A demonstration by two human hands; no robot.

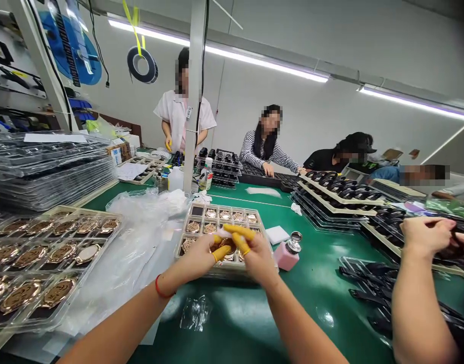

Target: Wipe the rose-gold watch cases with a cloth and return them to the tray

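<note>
My left hand [196,257] and my right hand [256,255] meet over a clear tray [201,208] of round bronze-coloured metal pieces. Both hands wear yellow finger cots. Together they pinch one bronze round piece [228,245], and a small white cloth [224,233] shows at the fingertips above it. The fingers of both hands are curled closed around the piece. A red band circles my left wrist.
More trays of bronze pieces [45,253] lie at the left, with stacked clear trays [45,167] behind. A pink pump bottle [288,253] and a white pad [277,234] sit right of my tray. A co-worker's arm [417,283] works over black parts at right. Other people stand and sit across the green table.
</note>
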